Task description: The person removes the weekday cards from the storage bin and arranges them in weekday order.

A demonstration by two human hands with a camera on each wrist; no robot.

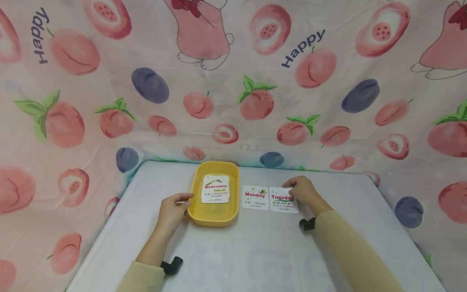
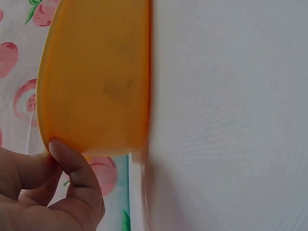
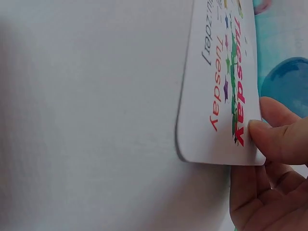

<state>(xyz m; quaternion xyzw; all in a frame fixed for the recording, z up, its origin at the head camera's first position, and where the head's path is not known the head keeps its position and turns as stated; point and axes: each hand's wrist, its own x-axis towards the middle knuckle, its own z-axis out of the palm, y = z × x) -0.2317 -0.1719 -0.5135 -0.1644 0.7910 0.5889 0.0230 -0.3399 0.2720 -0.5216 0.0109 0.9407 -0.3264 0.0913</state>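
A yellow tray stands on the white table, and a "Wednesday" card lies inside on top of at least one other card. My left hand pinches the tray's left rim between thumb and fingers, as the left wrist view also shows. To the right of the tray lies a "Monday" card. Beside it is a "Tuesday" card, its right edge pinched by my right hand. In the right wrist view the thumb presses on the printed face while other fingers are behind the card.
The white table reaches back to a fruit-printed cloth that hangs behind and at both sides. A black wrist fitting shows at the left cuff, and another at the right cuff.
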